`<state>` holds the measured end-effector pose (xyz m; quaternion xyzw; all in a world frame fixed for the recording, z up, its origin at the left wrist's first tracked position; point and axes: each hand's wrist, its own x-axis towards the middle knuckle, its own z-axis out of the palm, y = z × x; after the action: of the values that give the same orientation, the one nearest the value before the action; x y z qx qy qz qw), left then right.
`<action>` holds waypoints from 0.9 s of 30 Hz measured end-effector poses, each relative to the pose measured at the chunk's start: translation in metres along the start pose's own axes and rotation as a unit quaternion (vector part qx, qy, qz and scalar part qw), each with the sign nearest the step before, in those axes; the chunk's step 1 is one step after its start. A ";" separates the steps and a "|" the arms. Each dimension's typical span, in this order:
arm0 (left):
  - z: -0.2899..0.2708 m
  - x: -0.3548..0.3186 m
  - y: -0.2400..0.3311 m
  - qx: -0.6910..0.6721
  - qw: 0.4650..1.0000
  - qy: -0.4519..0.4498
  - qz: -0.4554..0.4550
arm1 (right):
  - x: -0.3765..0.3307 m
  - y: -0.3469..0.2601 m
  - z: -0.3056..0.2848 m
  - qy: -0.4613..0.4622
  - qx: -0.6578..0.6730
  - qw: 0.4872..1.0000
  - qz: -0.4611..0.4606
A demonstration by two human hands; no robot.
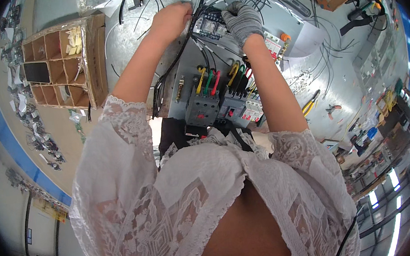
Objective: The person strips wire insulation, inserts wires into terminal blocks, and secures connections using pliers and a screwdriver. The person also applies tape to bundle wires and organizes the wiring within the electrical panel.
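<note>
Cardboard divider box (63, 62) left of my bare left hand (171, 20) held paper scraps; both hands, gloved right hand (242, 21) too, pinched black wires (195, 25) over the metal bench (122, 42).

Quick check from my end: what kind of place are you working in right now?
Most likely an electrical assembly workshop. A metal workbench holds a panel of breakers with coloured wires, loose black wires lie about, and pliers and a cardboard parts organiser sit nearby.
</note>
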<state>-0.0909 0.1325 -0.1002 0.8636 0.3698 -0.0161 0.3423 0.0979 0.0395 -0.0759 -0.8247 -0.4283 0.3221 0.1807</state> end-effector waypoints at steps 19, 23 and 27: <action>0.006 0.000 0.017 -0.437 0.893 0.103 -0.041 | 0.002 -0.032 0.006 -0.014 -0.046 0.995 -0.085; -0.002 -0.001 0.015 -0.308 0.941 0.131 0.041 | 0.000 -0.023 0.009 -0.005 -0.014 0.994 -0.107; -0.019 -0.003 0.026 -0.202 0.964 0.133 0.110 | -0.002 -0.012 0.016 0.027 0.031 0.992 -0.121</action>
<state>-0.0801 0.1297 -0.0694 0.8063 0.3102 0.2117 0.4570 0.0794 0.0454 -0.0796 -0.7691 -0.5100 0.2887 0.2551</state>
